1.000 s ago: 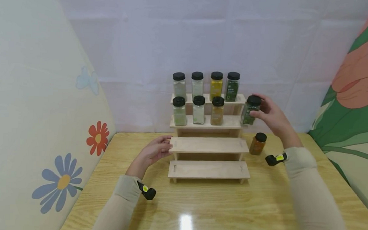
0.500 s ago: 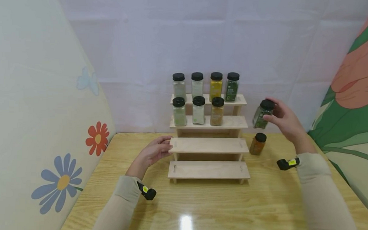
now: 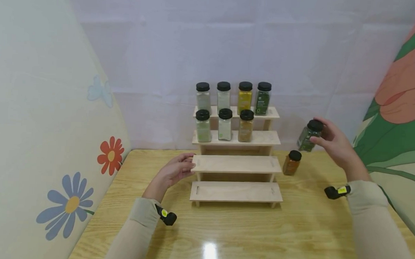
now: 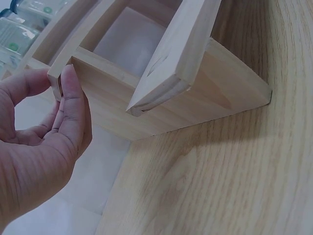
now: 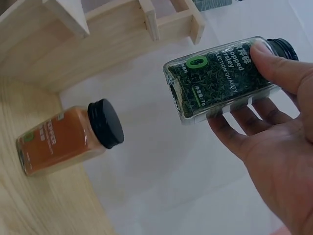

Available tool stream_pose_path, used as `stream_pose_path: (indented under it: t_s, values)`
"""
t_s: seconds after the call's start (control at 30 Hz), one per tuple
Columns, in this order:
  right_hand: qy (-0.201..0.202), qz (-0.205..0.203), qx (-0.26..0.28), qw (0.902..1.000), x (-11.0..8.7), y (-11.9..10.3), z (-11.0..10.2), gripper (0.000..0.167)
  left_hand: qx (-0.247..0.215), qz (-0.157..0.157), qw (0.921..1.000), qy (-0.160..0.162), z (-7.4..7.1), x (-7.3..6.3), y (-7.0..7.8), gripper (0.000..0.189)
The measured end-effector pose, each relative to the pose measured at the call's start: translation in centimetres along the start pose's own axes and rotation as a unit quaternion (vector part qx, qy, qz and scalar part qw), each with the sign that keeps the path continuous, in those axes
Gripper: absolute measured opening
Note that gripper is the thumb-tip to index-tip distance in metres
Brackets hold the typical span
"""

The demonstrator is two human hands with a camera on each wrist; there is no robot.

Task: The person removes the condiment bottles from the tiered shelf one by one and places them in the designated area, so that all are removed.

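A tiered wooden rack [image 3: 237, 164] stands on the table. My left hand [image 3: 176, 169] pinches the left end of its second-lowest shelf between thumb and fingers, as the left wrist view [image 4: 49, 117] shows close up. Right of the rack, my right hand [image 3: 335, 143] holds a jar of chopped parsley [image 5: 220, 78] in the air, slightly tilted, thumb on one side and fingers on the other. Below it a jar of orange-red pepper powder [image 5: 58, 139] with a black lid stands upright on the table.
Several black-lidded spice jars stand on the upper two shelves, among them a yellow one [image 3: 244, 100], a dark green one [image 3: 262, 102] and a brownish one [image 3: 245, 129]. A white cloth backdrop [image 3: 168, 67] hangs behind the wooden table [image 3: 251, 237].
My right hand has carried the parsley jar away from the right end of the second shelf from the top, rightward and slightly down. The left hand stays on the rack.
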State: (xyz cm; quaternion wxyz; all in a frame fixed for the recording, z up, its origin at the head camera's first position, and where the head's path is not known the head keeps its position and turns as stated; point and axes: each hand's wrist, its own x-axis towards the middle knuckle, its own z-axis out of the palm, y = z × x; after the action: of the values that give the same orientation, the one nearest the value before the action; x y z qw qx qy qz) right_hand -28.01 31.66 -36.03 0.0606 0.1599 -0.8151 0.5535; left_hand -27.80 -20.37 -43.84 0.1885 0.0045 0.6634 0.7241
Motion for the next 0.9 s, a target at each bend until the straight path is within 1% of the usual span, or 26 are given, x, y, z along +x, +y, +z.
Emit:
stream_pose_path:
  t_s: [0.13,0.27,0.43,0.53,0.67,0.73,0.9]
  values:
    - [0.005,0.022,-0.027,0.9994,-0.5,0.6,-0.5,0.068,0.001,-0.001,1.0000,0.001,0.0,-0.1,0.0,0.062]
    - [0.006,0.040,-0.040,0.9984,-1.2,1.0,-0.9,0.069,0.001,-0.002,1.0000,-0.001,0.1,0.1,0.0,0.063]
    - [0.000,0.045,-0.041,0.9982,-1.8,1.9,-1.4,0.070,0.001,0.000,1.0000,-0.001,0.0,0.1,0.0,0.063]
    - [0.001,0.045,-0.034,0.9984,-2.0,2.7,-1.7,0.070,0.001,0.000,1.0000,-0.002,0.0,0.0,0.0,0.063]
    - [0.004,0.036,-0.011,0.9993,-2.3,3.9,-1.8,0.069,0.000,-0.001,1.0000,-0.003,0.0,0.0,0.0,0.062]
    - [0.003,0.034,-0.009,0.9994,-2.5,4.4,-1.9,0.069,-0.001,-0.001,1.0000,-0.002,0.0,0.0,0.0,0.062]
    - [-0.004,0.053,-0.018,0.9984,-2.8,5.2,-2.1,0.069,-0.002,-0.002,1.0000,0.002,0.0,-0.1,0.1,0.063]
